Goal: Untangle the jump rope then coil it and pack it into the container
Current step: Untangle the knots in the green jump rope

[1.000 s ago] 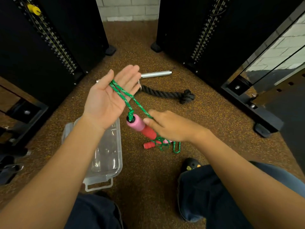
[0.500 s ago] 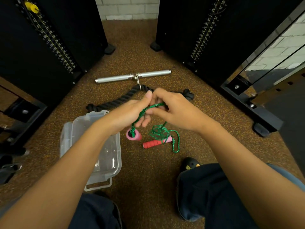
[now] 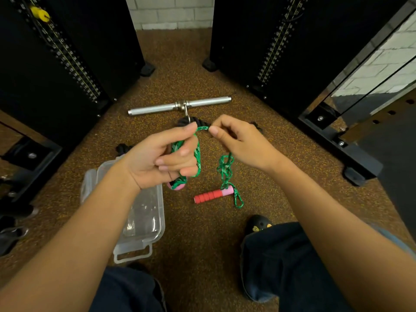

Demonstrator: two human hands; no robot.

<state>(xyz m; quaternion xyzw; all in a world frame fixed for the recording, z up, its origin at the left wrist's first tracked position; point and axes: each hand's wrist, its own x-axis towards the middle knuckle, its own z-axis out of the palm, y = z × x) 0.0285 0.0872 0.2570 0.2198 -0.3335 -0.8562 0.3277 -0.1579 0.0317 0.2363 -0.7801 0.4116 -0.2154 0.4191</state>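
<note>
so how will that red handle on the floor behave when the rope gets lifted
The red handle looks round, so it may roll on the floor. It seems small and probably light, so the green rope hanging from the right hand would likely drag or swing it. Its ribbed grip probably resists slipping.

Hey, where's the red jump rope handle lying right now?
In the head view the red handle lies on the floor near centre, just right of the clear container and below the right hand.
</note>
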